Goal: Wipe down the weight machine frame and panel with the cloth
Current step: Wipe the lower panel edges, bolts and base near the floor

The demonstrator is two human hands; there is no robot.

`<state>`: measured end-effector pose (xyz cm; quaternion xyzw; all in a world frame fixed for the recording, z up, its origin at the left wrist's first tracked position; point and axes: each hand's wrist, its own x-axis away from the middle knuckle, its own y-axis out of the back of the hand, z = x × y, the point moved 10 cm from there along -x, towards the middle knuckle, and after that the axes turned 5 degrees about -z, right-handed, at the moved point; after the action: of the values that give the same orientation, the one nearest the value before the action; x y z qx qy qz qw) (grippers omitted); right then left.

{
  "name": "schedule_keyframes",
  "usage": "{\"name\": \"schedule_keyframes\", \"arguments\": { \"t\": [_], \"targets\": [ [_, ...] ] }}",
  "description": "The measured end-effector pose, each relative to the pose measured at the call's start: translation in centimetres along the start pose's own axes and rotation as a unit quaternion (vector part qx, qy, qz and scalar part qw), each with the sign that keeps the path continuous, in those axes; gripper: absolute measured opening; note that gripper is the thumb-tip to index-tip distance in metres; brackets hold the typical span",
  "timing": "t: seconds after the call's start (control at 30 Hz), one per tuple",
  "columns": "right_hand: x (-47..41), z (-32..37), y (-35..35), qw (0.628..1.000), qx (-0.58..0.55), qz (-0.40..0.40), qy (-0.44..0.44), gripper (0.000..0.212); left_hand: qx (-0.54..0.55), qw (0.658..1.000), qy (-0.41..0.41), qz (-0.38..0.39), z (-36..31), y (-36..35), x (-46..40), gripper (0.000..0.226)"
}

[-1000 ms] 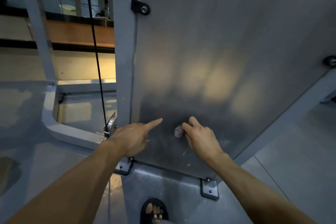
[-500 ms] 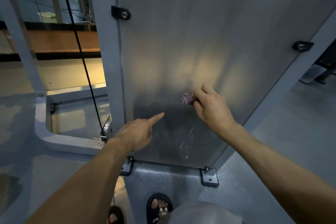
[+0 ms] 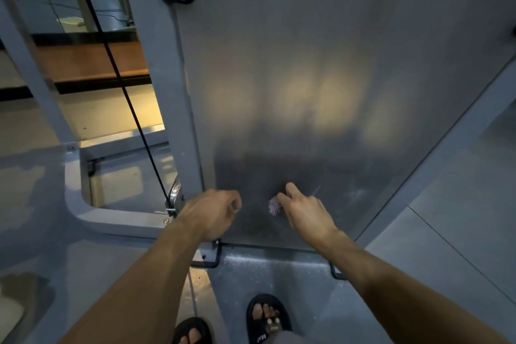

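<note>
A large brushed-metal panel (image 3: 321, 78) of the weight machine fills the view, bolted to a grey upright frame post (image 3: 164, 98). My right hand (image 3: 303, 211) pinches a small crumpled pinkish cloth (image 3: 274, 205) and holds it against the lower part of the panel. My left hand (image 3: 212, 212) hovers just left of it near the panel's lower left corner, with its fingers curled in and nothing in them. Scuff marks show on the panel to the right of the cloth.
A black cable (image 3: 122, 86) runs down to a metal clip (image 3: 174, 195) beside the post. The curved grey base frame (image 3: 92, 212) lies to the left. Black brackets (image 3: 208, 260) fix the panel to the floor plate. My sandalled feet (image 3: 265, 318) stand below.
My right hand has brought the cloth back down the panel from a higher spot. My left hand's pointing finger has curled in.
</note>
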<state>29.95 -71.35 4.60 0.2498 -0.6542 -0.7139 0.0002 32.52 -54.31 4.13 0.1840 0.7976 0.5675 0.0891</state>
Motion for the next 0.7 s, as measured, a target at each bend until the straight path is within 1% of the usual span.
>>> {"name": "schedule_keyframes", "arguments": {
  "t": [0.07, 0.13, 0.33, 0.43, 0.5, 0.57, 0.6, 0.7],
  "targets": [
    [0.4, -0.1, -1.1, 1.000, -0.003, 0.019, -0.009, 0.049, -0.004, 1.000, 0.014, 0.017, 1.0, -0.6, 0.3, 0.021],
    [0.4, -0.2, -1.0, 1.000, -0.015, 0.016, -0.013, 0.045, -0.009, 0.999, 0.024, 0.028, 1.6, -1.0, 0.4, 0.024],
    [-1.7, 0.9, 2.5, 0.998, -0.047, -0.049, -0.011, 0.033, -0.015, 0.998, 0.029, 0.054, 2.0, -2.0, -0.1, 0.025],
    [-2.8, 2.8, 1.4, 0.999, -0.050, -0.009, -0.003, 0.028, -0.019, 0.997, 0.033, 0.066, 2.0, -2.6, -0.1, 0.028],
    [-3.3, 4.2, -0.2, 0.999, -0.027, 0.027, 0.007, 0.027, -0.019, 0.997, 0.036, 0.069, 2.2, -2.9, -0.1, 0.029],
    [-3.8, 5.7, -1.7, 0.997, -0.017, 0.065, 0.023, 0.017, -0.018, 0.997, 0.039, 0.071, 2.4, -3.1, 0.0, 0.031],
    [-3.9, 6.3, -2.1, 0.997, -0.017, 0.074, 0.033, 0.015, -0.017, 0.997, 0.038, 0.071, 2.3, -3.2, 0.0, 0.031],
    [-3.6, 7.1, -2.0, 0.995, -0.010, 0.080, 0.055, 0.021, -0.011, 0.997, 0.032, 0.066, 2.2, -2.9, -0.1, 0.030]
  ]
}}
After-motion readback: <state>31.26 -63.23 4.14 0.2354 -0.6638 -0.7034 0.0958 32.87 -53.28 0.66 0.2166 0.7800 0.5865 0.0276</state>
